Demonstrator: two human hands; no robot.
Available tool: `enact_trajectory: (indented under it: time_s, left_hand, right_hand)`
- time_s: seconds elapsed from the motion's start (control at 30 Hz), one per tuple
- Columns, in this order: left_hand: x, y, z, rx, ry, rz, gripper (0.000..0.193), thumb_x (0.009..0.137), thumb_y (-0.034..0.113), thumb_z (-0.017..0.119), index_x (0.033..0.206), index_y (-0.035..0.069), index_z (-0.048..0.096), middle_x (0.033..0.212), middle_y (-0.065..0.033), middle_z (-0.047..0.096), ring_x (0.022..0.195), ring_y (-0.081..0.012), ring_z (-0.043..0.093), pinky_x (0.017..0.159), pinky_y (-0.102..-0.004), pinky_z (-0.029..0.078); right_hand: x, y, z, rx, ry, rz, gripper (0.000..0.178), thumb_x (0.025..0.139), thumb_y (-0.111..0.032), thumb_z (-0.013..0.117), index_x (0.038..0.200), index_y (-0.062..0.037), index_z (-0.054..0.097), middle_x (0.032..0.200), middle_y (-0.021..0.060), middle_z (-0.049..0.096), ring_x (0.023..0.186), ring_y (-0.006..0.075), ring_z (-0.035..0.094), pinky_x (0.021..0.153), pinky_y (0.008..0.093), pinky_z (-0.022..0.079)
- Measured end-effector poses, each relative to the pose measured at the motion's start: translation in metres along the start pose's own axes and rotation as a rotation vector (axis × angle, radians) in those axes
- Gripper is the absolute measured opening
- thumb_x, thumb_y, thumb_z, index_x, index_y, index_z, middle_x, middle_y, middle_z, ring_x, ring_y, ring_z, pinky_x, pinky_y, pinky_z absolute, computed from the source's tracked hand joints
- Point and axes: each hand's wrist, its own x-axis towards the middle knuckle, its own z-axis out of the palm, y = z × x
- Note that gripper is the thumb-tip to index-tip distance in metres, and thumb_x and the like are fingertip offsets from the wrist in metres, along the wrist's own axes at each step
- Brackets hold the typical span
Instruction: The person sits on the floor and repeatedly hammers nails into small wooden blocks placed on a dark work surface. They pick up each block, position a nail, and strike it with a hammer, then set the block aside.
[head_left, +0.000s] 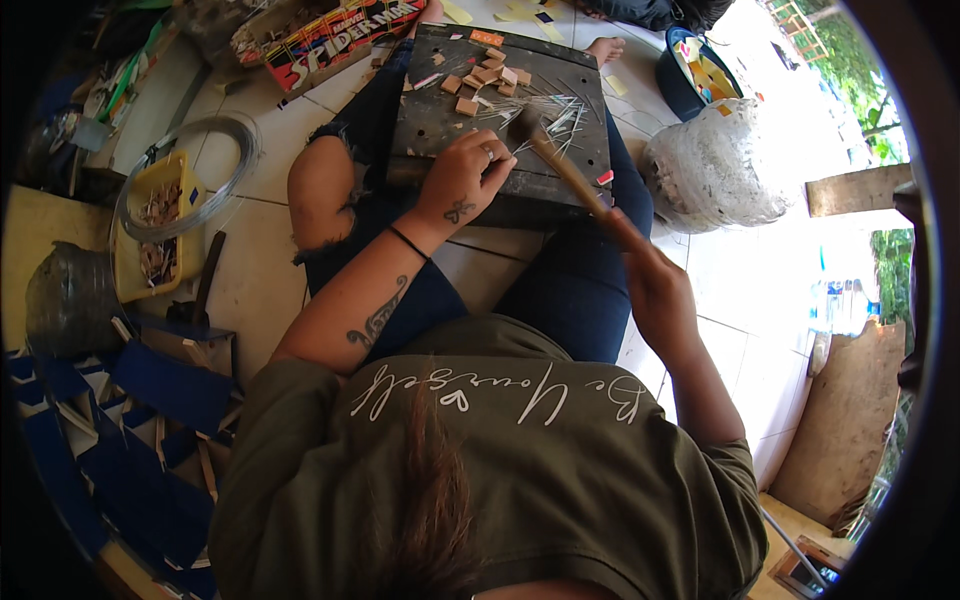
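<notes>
In my right hand (655, 285) is a hammer (568, 176), gripped by its wooden handle. Its dark head hangs over the low black work table (432, 120) between my legs, just past my left fingertips. My left hand (466, 175), with a ring on one finger, rests at the table's near part. Its thumb and fingers are pinched together; whatever they hold is too small to name. Beyond the hands lies a loose spread of thin metal pins or wire pieces (565, 112). Several small brown wooden blocks (490, 74) are heaped behind them.
A yellow basket (187, 215) of small pieces and a wire coil (243, 165) lie to the left. Blue-covered pieces (165, 385) are stacked at lower left. A printed box (335, 50) stands far left; a dark tub (672, 80) and plastic-wrapped bundle (710, 165) stand right.
</notes>
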Motion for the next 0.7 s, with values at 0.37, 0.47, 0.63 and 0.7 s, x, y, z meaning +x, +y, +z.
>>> enact_trajectory:
  time_s: [0.37,0.47,0.63,0.7]
  left_hand:
    - [0.004,0.004,-0.01,-0.137,-0.002,-0.165,0.007,0.087,0.007,0.068,0.085,0.0,0.067,0.083,-0.0079,0.066,0.073,-0.0202,0.065,0.068,-0.0311,0.051]
    - [-0.005,0.003,-0.036,-0.256,0.053,-0.298,0.013,0.092,0.012,0.066,0.089,0.0,0.067,0.084,-0.0046,0.067,0.079,-0.0108,0.063,0.071,-0.0267,0.049]
    - [-0.043,-0.036,-0.113,-0.213,0.388,-0.509,0.015,0.093,0.016,0.066,0.091,0.002,0.069,0.083,-0.0018,0.066,0.077,-0.0084,0.062,0.069,-0.0227,0.048]
    - [-0.068,-0.076,-0.159,-0.247,0.579,-0.713,0.017,0.092,0.02,0.069,0.094,0.003,0.07,0.08,0.0001,0.065,0.075,-0.0081,0.061,0.066,-0.0227,0.047]
  right_hand:
    - [0.111,0.062,0.013,-0.089,0.157,0.123,0.037,0.095,-0.018,0.056,0.131,-0.0141,0.058,0.11,0.0174,0.066,0.099,0.0379,0.064,0.086,0.0438,0.051]
    - [0.158,0.081,0.042,-0.244,0.197,0.121,0.033,0.093,-0.022,0.057,0.125,-0.0129,0.06,0.108,0.0159,0.065,0.1,0.0366,0.063,0.086,0.0454,0.05]
    - [0.202,0.093,0.074,-0.258,0.207,0.09,0.035,0.088,-0.02,0.063,0.122,-0.0133,0.061,0.111,0.013,0.063,0.105,0.034,0.06,0.088,0.045,0.048]
    - [0.204,0.09,0.079,-0.355,0.303,-0.032,0.038,0.086,-0.02,0.065,0.123,-0.0137,0.061,0.115,0.0111,0.06,0.109,0.0322,0.057,0.091,0.0448,0.046]
